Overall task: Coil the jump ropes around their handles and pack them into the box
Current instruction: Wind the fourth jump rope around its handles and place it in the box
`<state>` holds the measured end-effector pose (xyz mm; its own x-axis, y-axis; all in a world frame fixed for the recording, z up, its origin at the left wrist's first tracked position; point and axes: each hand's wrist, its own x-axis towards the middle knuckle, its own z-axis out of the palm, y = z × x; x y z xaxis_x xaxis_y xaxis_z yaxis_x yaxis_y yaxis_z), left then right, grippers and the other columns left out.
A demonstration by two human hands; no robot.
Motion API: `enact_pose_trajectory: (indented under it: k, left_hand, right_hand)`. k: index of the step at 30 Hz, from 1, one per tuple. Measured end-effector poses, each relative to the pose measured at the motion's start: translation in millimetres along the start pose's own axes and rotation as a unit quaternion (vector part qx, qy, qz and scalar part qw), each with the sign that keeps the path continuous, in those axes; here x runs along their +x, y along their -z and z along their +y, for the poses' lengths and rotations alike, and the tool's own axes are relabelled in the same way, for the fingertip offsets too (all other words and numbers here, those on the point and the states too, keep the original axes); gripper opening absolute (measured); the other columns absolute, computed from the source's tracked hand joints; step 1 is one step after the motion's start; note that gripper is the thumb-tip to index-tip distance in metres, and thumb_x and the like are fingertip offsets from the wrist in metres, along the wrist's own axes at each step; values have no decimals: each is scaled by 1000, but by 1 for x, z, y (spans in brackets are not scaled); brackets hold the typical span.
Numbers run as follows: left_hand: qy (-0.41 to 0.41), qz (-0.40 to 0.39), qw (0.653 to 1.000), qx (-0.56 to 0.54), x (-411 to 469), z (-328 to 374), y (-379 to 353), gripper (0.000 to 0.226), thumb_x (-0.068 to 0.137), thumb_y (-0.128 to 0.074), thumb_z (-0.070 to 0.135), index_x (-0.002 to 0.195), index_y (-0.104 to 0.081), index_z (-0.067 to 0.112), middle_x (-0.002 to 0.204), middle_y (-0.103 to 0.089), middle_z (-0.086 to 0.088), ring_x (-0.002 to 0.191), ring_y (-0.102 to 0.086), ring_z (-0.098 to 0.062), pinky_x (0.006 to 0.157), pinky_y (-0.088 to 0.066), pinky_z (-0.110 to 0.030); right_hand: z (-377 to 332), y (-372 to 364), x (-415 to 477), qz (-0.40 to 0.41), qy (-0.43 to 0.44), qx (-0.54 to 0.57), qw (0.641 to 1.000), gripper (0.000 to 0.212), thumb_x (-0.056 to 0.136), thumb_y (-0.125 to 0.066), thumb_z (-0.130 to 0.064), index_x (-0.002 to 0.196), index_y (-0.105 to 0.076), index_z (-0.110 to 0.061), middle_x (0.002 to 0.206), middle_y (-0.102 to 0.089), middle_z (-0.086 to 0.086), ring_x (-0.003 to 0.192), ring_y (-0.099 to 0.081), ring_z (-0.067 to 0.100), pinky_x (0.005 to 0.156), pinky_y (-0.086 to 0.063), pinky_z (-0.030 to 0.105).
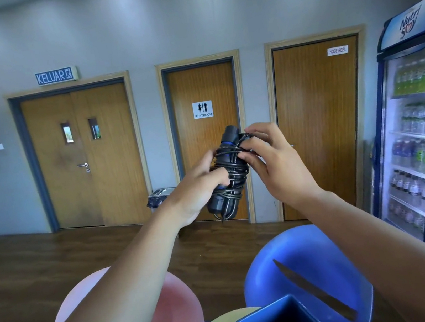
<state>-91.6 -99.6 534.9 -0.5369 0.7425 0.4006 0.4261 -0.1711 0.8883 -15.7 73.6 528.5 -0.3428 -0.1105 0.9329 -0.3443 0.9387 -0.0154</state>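
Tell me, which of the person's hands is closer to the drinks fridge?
Right. The right hand pinches the coiled jump rope on the side toward the fridge; the left hand grips the bundle's far side.

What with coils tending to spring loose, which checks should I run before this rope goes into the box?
1. Rope wound round the handles: ok.
2. Left hand grips the wound handles: ok.
3. Rope end secured: cannot tell; right hand pinches the rope near the top, and a loop hangs below.
4. Box open: ok.
5. Room left inside Box: cannot tell, interior dark.
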Motion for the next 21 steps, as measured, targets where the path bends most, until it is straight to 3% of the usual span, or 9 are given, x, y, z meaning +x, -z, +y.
enact_pose_trajectory:
  k: [4,8,10,12,17,21]
  left_hand:
    - [-17,26,994,109,3,5,-12,61,77,-85,21,126,-50,28,112,-67,-1,104,-69,-15,93,-57,-37]
    - [-27,84,985,146,1,3,-13,65,79,-86,21,129,-46,35,114,-67,-1,101,-69,-16,90,-58,-35]
    - [-41,90,984,150,-2,1,-14,70,82,-83,19,133,-43,46,115,-65,-2,100,-70,-17,84,-58,-29]
    - [-65,87,982,151,-5,1,-16,77,85,-81,18,140,-40,53,119,-65,5,105,-68,-14,88,-56,-28]
    - [-111,74,981,143,-7,8,-21,74,93,-70,10,145,-42,54,135,-59,22,117,-62,-3,98,-52,-24]
    - [-111,78,979,151,-9,9,-18,60,94,-69,13,138,-52,50,125,-66,17,110,-66,-6,100,-53,-31]
  right_hand:
    - [3,8,3,-4,20,-13,1000,29,100,-48,-25,107,-67,-3,123,-57,13,108,-60,19,83,-49,26]
    - [12,22,3,-34,45,-14,998,30,100,-50,-28,110,-68,-7,112,-62,7,92,-64,20,74,-54,30]
    - [16,27,1,-37,55,-24,998,31,100,-50,-29,111,-68,-8,106,-63,7,86,-66,23,69,-54,30]
    - [15,29,0,-35,54,-36,997,33,100,-48,-33,113,-68,-10,99,-62,8,77,-64,24,63,-53,32]
    - [8,26,1,-25,2,12,1000,25,101,-52,-28,113,-67,-11,83,-63,2,67,-60,16,60,-50,29]
    - [4,35,7,-123,-111,139,976,17,102,-54,-24,101,-70,-19,71,-68,-2,61,-58,6,58,-42,14]
